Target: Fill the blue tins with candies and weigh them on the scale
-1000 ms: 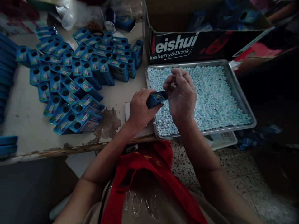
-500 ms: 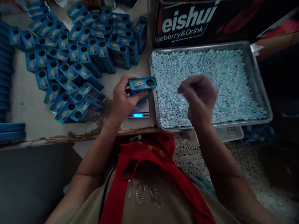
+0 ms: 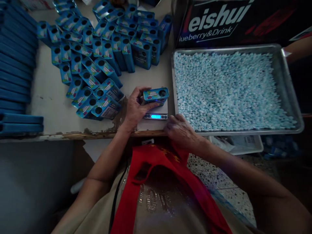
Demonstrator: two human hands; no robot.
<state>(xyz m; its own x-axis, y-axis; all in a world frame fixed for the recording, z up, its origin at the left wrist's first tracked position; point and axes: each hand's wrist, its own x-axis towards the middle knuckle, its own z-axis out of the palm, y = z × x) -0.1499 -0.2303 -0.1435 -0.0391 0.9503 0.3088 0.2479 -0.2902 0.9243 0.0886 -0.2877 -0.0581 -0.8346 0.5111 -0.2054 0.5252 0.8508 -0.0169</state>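
My left hand [image 3: 137, 107] grips a blue candy box [image 3: 156, 94] with a round dark hole in its top, thumb along the near side. The box stands on or just over the plate of a small digital scale [image 3: 156, 116] with a lit blue display; I cannot tell whether it bears on it. My right hand [image 3: 180, 130] is at the table's front edge, beside the near left corner of a metal tray [image 3: 243, 133]. Its fingers are curled in, and anything inside them is hidden. Small light blue and white candies [image 3: 231, 91] cover most of the tray.
Many similar blue boxes [image 3: 97, 71] stand grouped on the table to the left. Stacked blue boxes [image 3: 16, 74] line the far left. A black printed carton [image 3: 219, 26] rises behind the tray. Another person's arm [image 3: 298, 50] shows at the right edge.
My right hand has moved from above the candies down and left to the table edge. My left hand still holds the box at the scale. The whole view has shifted rightward.
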